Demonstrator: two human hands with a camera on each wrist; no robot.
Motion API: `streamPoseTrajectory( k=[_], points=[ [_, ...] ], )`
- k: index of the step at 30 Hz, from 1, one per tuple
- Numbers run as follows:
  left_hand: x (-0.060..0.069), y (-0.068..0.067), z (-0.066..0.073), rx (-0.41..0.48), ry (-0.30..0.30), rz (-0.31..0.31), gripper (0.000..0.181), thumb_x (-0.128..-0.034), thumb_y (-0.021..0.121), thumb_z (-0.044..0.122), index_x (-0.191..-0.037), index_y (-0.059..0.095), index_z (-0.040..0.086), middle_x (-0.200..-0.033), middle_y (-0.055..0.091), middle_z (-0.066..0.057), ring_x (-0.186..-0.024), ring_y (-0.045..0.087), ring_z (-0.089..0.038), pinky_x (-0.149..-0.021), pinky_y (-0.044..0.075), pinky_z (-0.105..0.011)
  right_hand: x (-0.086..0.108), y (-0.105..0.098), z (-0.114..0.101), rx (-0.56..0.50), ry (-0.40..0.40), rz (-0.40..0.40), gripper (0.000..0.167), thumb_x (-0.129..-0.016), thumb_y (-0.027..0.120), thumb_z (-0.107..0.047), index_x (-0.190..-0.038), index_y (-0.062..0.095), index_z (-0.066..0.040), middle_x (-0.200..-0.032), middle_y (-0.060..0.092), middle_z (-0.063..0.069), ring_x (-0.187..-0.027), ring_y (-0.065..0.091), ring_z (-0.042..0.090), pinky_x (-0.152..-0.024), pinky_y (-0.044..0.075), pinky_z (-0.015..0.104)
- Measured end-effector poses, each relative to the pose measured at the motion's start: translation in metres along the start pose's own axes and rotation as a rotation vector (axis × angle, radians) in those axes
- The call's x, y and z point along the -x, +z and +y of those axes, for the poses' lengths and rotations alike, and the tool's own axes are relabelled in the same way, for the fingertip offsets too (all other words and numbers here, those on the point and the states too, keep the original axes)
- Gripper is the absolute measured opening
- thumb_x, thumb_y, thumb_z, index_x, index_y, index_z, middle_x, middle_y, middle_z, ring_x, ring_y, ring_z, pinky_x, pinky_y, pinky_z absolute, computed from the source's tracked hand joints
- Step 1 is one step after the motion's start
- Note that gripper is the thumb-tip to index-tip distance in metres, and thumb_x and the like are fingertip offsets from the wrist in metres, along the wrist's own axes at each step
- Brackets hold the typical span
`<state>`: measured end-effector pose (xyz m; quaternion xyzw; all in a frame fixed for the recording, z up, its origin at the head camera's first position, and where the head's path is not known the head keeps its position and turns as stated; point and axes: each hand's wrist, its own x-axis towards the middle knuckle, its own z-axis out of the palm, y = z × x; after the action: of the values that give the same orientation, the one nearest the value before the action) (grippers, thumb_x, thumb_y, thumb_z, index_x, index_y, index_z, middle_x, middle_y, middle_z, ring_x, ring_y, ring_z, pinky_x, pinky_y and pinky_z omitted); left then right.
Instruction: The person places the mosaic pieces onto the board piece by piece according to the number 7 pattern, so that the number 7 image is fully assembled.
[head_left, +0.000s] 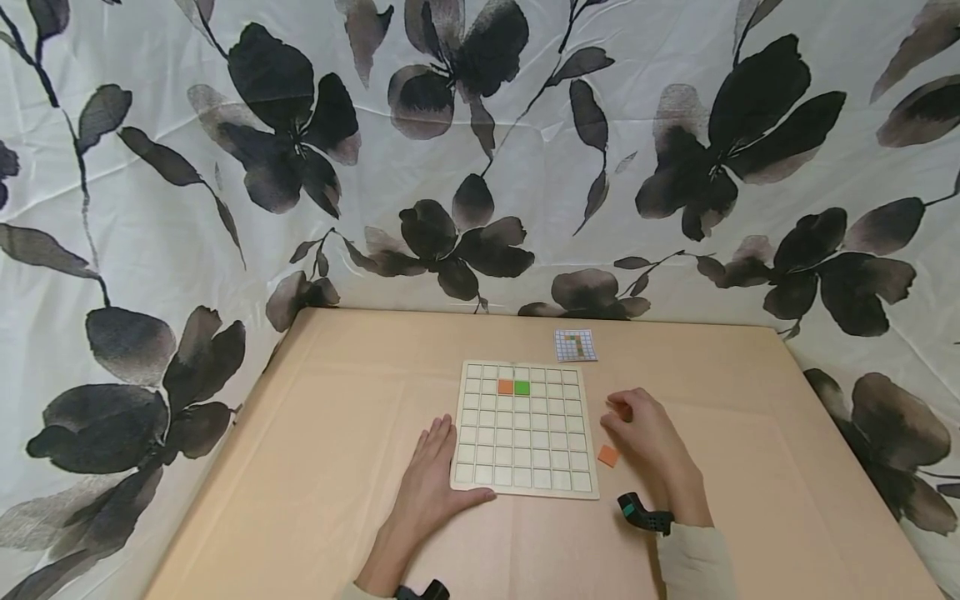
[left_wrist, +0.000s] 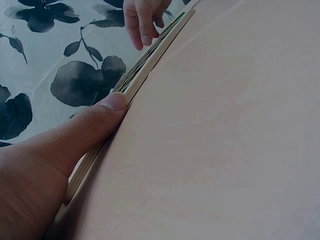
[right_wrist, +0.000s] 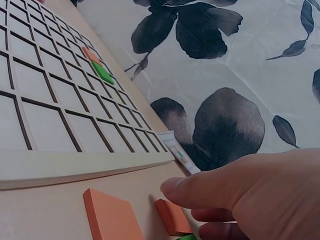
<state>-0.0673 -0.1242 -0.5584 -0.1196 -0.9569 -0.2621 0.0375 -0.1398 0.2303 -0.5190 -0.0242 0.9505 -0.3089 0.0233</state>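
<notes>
A pale square-grid board (head_left: 525,429) lies on the table with an orange tile (head_left: 506,387) and a green tile (head_left: 522,387) side by side near its far edge. My left hand (head_left: 431,471) steadies the board, fingers straight along its left side and thumb against the near edge. Right of the board is my right hand (head_left: 648,425), fingers bent low over the table. A loose orange tile (head_left: 608,456) lies beside it. In the right wrist view, another orange tile (right_wrist: 173,218) and a sliver of green tile (right_wrist: 188,237) show below the thumb; whether the fingers pinch one is hidden.
A small printed card (head_left: 576,345) with a coloured grid pattern lies beyond the board's far right corner. Behind the light wooden-coloured table (head_left: 360,400) hangs a white cloth (head_left: 577,183) with dark flowers. Both wrists wear black cameras.
</notes>
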Motion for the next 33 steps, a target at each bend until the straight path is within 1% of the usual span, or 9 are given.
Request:
streamPoseTrajectory(
  k=[5,9,12,18,22,25,27,30,33],
  points=[
    [0.0011,0.0,-0.0003,-0.009,0.023,0.026,0.123,-0.0636,0.079,0.074,-0.15,0.04,-0.005,-0.161,0.034,-0.021,-0.153,0.028,-0.033,-0.13,0.021,-0.043,0.002,-0.0016,0.0023,-0.014,0.012,-0.024,0.039,-0.09,0.074,-0.018,-0.121,0.066,0.004,-0.112,0.063,0.018,-0.099,0.062,0.029,-0.092,0.059,0.049],
    [0.0018,-0.0004,-0.0007,-0.002,0.021,0.018,0.123,-0.0642,0.078,0.074,-0.15,0.04,-0.005,-0.161,0.034,-0.021,-0.153,0.027,-0.033,-0.131,0.02,-0.042,0.0035,-0.0014,0.0031,-0.025,0.032,-0.046,0.035,-0.089,0.074,-0.016,-0.118,0.067,0.003,-0.109,0.063,0.016,-0.099,0.062,0.028,-0.091,0.059,0.048],
    [0.0024,-0.0002,-0.0014,0.0,0.017,0.011,0.122,-0.0649,0.078,0.073,-0.15,0.039,-0.005,-0.161,0.033,-0.021,-0.154,0.026,-0.033,-0.131,0.019,-0.042,0.0038,-0.0003,0.0037,-0.019,0.041,-0.056,0.032,-0.089,0.075,-0.015,-0.116,0.068,0.001,-0.107,0.063,0.015,-0.096,0.061,0.026,-0.089,0.058,0.045],
    [0.0027,0.0004,-0.0025,-0.004,0.033,0.034,0.123,-0.0636,0.08,0.072,-0.149,0.04,-0.007,-0.161,0.034,-0.022,-0.153,0.028,-0.034,-0.129,0.022,-0.044,0.0041,0.0012,0.0041,0.001,0.046,-0.061,0.027,-0.089,0.075,-0.016,-0.111,0.07,-0.001,-0.103,0.062,0.013,-0.091,0.056,0.024,-0.082,0.054,0.038],
    [0.0022,0.0003,-0.0023,0.002,0.026,0.026,0.123,-0.0641,0.079,0.072,-0.15,0.04,-0.006,-0.161,0.033,-0.021,-0.153,0.027,-0.033,-0.13,0.021,-0.043,0.0037,0.0011,0.0046,0.021,0.041,-0.056,0.028,-0.089,0.076,-0.017,-0.11,0.071,0.0,-0.103,0.063,0.013,-0.091,0.056,0.024,-0.082,0.054,0.04],
    [0.0015,0.0,-0.0023,0.01,0.006,0.003,0.124,-0.0646,0.078,0.074,-0.151,0.037,-0.005,-0.163,0.031,-0.02,-0.155,0.024,-0.031,-0.132,0.017,-0.04,0.0034,0.0012,0.005,0.039,0.04,-0.046,0.029,-0.088,0.077,-0.018,-0.108,0.071,0.001,-0.102,0.064,0.014,-0.091,0.056,0.026,-0.083,0.054,0.042],
    [0.0011,0.0003,-0.0025,0.02,-0.002,-0.002,0.124,-0.0643,0.078,0.074,-0.152,0.037,-0.005,-0.163,0.03,-0.019,-0.155,0.024,-0.03,-0.132,0.016,-0.039,0.0032,0.0011,0.005,0.046,0.042,-0.044,0.029,-0.087,0.078,-0.018,-0.107,0.071,0.001,-0.102,0.063,0.014,-0.091,0.056,0.026,-0.083,0.054,0.042],
    [0.0012,0.0009,-0.003,0.033,-0.001,0.006,0.125,-0.0634,0.08,0.072,-0.152,0.036,-0.004,-0.163,0.031,-0.02,-0.155,0.024,-0.031,-0.132,0.017,-0.04,0.0031,0.0009,0.0048,0.045,0.046,-0.045,0.028,-0.087,0.078,-0.019,-0.105,0.07,0.001,-0.099,0.063,0.013,-0.089,0.055,0.025,-0.08,0.053,0.04],
    [0.002,0.0009,-0.0029,0.039,0.008,0.021,0.125,-0.0625,0.081,0.072,-0.151,0.038,-0.005,-0.162,0.032,-0.02,-0.154,0.026,-0.032,-0.131,0.018,-0.042,0.0031,0.0006,0.0037,0.032,0.056,-0.052,0.029,-0.087,0.078,-0.019,-0.105,0.067,0.0,-0.095,0.062,0.011,-0.088,0.053,0.024,-0.076,0.05,0.034]
  ],
)
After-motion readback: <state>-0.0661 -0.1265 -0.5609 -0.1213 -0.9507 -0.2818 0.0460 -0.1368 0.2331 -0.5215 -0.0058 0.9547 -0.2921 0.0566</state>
